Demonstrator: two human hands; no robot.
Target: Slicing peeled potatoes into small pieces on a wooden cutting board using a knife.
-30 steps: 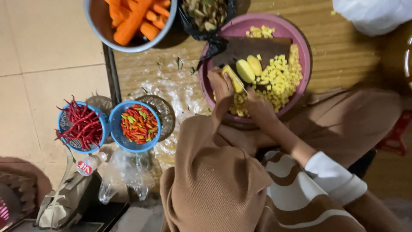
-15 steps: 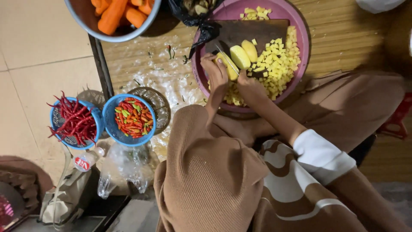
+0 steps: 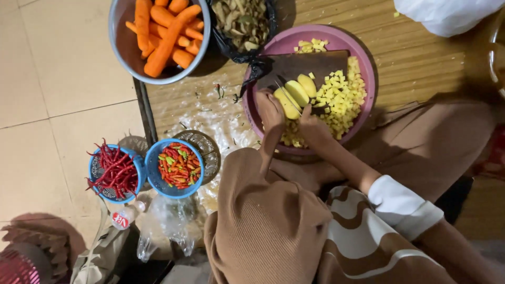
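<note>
Two hands (image 3: pixel 271 108) (image 3: pixel 311 125) are working over one pink basin (image 3: pixel 363 63) holding three potato pieces (image 3: pixel 297 93), while two blue chili baskets (image 3: pixel 152 168) (image 3: pixel 138 164) and one carrot bowl (image 3: pixel 118 37) are sitting nearby.

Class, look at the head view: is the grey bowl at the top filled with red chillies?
No, the grey bowl holds orange carrots; the red chillies lie in a blue basket lower left.
</note>
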